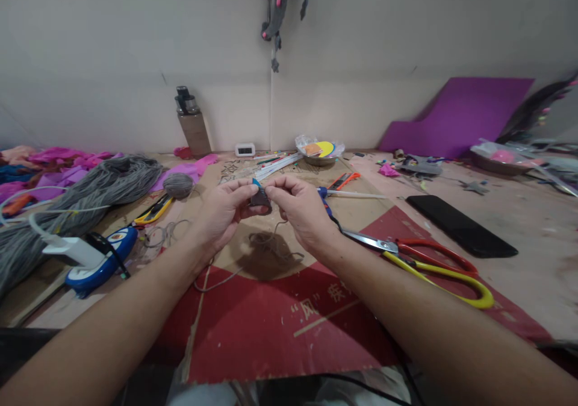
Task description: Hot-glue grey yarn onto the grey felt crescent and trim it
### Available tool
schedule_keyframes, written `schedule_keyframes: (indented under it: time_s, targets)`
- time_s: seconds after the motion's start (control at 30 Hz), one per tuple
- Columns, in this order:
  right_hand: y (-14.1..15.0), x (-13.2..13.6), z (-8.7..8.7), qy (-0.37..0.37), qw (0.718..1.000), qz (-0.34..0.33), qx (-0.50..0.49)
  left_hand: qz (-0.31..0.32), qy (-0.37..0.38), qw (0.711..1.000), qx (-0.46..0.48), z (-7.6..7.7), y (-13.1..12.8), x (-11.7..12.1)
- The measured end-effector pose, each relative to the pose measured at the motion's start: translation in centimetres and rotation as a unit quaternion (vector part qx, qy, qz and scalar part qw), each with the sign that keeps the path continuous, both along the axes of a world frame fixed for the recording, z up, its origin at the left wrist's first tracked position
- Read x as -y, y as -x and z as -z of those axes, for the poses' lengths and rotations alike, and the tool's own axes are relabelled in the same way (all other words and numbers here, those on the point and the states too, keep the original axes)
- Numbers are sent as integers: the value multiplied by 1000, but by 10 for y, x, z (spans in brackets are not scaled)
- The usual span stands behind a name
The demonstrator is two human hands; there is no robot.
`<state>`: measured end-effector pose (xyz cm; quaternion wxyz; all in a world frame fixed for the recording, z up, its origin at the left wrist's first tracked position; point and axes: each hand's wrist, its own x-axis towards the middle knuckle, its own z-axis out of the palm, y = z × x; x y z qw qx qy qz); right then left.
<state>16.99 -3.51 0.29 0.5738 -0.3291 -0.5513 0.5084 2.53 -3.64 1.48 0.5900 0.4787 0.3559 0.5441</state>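
Over the middle of the cardboard, both hands meet at a small dark grey piece (261,199) with a blue tip; it looks wrapped in yarn. My left hand (232,204) grips it from the left, thumb on top and fingers beneath. The thumb and forefinger of my right hand (300,207) pinch its right edge, and whether they also hold a strand is hidden. Loose grey yarn (275,250) lies tangled on the cardboard below, one strand rising toward my right hand.
Red-and-yellow-handled scissors (397,249) and a black phone (460,225) lie to the right. A glue gun (326,198) sits behind my right hand. At left are a yarn ball (178,185), a yellow cutter (153,209), a grey skein (94,192) and a blue power strip (121,243).
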Motion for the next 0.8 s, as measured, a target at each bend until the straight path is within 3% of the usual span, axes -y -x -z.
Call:
schedule_keyframes:
  time_s: [0.2,0.47,0.8]
  targets:
    - [-2,1,-1,17,1000,13,-1,16,8,1000,-9,1,0,1]
    - [-4,9,-10,112,991,-36,-67,41,-12,999,-13,1,4,0]
    - [-14,2,-9,208,950,-205,-114,43,-62,996,-48,-1,9,-1]
